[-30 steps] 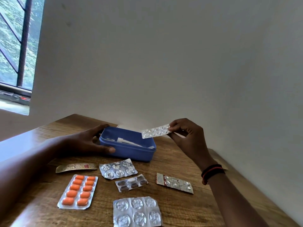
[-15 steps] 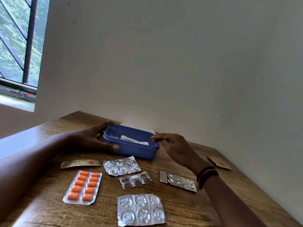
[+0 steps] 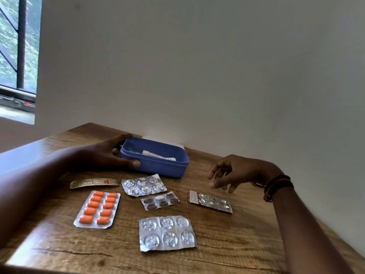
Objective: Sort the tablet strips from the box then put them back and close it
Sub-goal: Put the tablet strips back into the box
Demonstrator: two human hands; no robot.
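While the left hand (image 3: 110, 153) grips the near-left corner of the open blue box (image 3: 158, 163), thumb along the box's front wall and fingers curled over its left end, the box itself sits on the wooden table (image 3: 227, 244) close to the wall. Inside the box, white strips or packets (image 3: 156, 154) lie loose; how many there are cannot be told. A pale lid (image 3: 164, 139) shows just behind the box, against the wall.

In front of the box and to its left lies a narrow gold-coloured strip (image 3: 94, 183), flat on the wood. Nearer the camera than that, still left of the box, is a strip of orange tablets (image 3: 98, 209) in two columns. Directly before the box's front wall lies a silver blister strip (image 3: 143, 184), and just beyond it toward the camera a small strip of dark tablets (image 3: 159, 200). Farther out from the box, nearest the camera, is a large silver six-blister strip (image 3: 167, 233) with a torn lower edge.

Forward and right of the box lies a silver strip with a red end (image 3: 210, 201), angled. Just above it, to the right of the box, the right hand (image 3: 237, 173) hovers with fingers loosely spread and curled downward, holding nothing. A black and red band (image 3: 277, 185) circles its wrist.
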